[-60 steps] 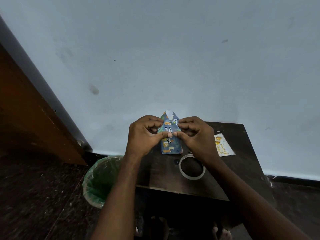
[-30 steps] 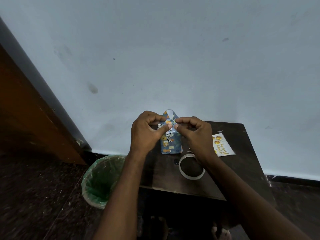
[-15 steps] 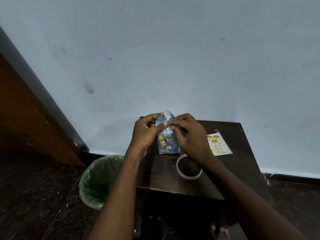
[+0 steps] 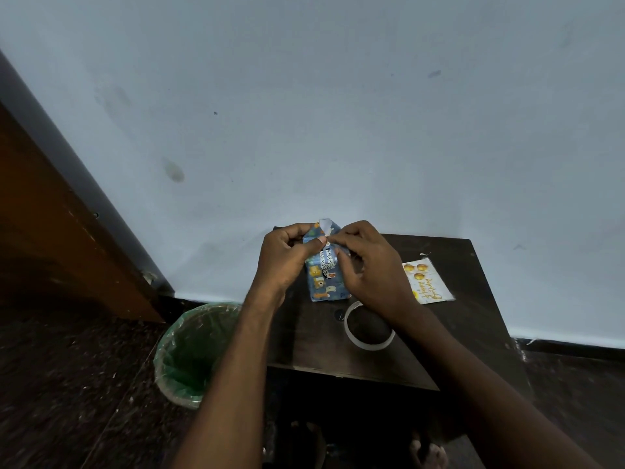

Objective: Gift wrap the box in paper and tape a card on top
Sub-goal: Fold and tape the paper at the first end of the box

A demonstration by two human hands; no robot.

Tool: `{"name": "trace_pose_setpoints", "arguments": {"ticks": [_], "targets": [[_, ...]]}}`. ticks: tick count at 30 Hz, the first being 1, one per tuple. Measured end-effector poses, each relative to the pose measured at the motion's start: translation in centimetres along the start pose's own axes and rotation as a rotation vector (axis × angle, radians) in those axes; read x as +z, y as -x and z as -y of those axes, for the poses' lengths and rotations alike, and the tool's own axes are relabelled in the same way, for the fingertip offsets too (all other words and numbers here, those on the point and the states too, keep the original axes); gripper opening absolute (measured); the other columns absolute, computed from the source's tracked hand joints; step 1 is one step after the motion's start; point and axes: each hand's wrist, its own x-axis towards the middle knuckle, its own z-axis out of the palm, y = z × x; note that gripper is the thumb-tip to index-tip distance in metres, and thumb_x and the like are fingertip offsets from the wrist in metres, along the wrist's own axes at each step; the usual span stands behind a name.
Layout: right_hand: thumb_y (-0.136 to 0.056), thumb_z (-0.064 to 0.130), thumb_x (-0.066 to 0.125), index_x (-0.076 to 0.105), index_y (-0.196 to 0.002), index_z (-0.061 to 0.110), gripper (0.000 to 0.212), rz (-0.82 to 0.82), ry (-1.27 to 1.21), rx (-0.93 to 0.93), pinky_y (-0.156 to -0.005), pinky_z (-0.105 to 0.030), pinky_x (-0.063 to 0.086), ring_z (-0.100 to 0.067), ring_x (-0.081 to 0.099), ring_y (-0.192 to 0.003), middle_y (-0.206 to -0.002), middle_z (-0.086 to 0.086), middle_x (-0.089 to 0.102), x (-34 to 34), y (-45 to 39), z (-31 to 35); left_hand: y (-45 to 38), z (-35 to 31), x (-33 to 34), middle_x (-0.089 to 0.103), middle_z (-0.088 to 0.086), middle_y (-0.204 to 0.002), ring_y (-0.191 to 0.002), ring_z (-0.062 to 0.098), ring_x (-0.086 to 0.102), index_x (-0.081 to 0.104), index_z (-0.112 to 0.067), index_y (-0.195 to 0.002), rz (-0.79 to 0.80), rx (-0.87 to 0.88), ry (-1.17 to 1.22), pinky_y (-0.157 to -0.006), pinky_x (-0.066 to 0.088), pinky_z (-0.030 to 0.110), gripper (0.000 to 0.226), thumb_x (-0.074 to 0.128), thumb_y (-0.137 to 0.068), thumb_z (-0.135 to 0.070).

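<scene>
Both your left hand (image 4: 287,257) and right hand (image 4: 368,265) pinched the paper flap on the box (image 4: 326,282) near the bench (image 4: 311,346) back edge; taping it came next.

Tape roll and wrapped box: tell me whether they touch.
Apart. The head view shows a strip of dark table between the tape roll and the near end of the wrapped box.

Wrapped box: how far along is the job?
Done: the box is already covered in blue animal-print paper along its body. In hand: the left hand and right hand pinch the paper at its far end, folding it. Left: the card lies loose on the table, and the tape roll sits in front of the box.
</scene>
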Motion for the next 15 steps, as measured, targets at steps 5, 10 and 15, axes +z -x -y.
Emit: {"name": "trace_pose_setpoints", "arguments": {"ticks": [5, 10, 15], "targets": [[-0.097, 0.009, 0.063, 0.073, -0.121, 0.009, 0.027, 0.031, 0.068, -0.054, -0.072, -0.04, 0.057, -0.019, 0.064, -0.098, -0.117, -0.004, 0.061, 0.06, 0.24, -0.09, -0.47, 0.53, -0.01, 0.083, 0.006, -0.096, -0.091, 0.025, 0.08, 0.084, -0.01, -0.104, -0.057, 0.08, -0.105, -0.086, 0.065, 0.041, 0.011, 0.081, -0.093, -0.012], [-0.101, 0.021, 0.051, 0.071, -0.128, 0.016, 0.034, 0.069, 0.107, -0.068, -0.072, -0.041, 0.057, -0.018, 0.062, -0.104, -0.126, 0.001, 0.06, 0.01, 0.34, -0.01, -0.92, 0.97, -0.35, 0.078, 0.0, -0.1, -0.087, 0.006, 0.075, 0.082, -0.01, -0.111, -0.063, 0.192, -0.227, -0.076, 0.056, 0.02, 0.018, 0.08, -0.094, -0.015], [-0.1, 0.021, 0.051, 0.071, -0.127, 0.02, 0.034, 0.073, 0.121, -0.062, -0.071, -0.039, 0.057, -0.018, 0.063, -0.105, -0.127, 0.005, 0.061, -0.24, 0.33, 0.18, -0.83, 0.8, -0.39, 0.075, -0.007, -0.096, -0.093, 0.009, 0.072, 0.084, -0.018, -0.109, -0.072, 0.329, -0.381, -0.08, 0.057, 0.024, 0.013, 0.078, -0.097, -0.021]]}}
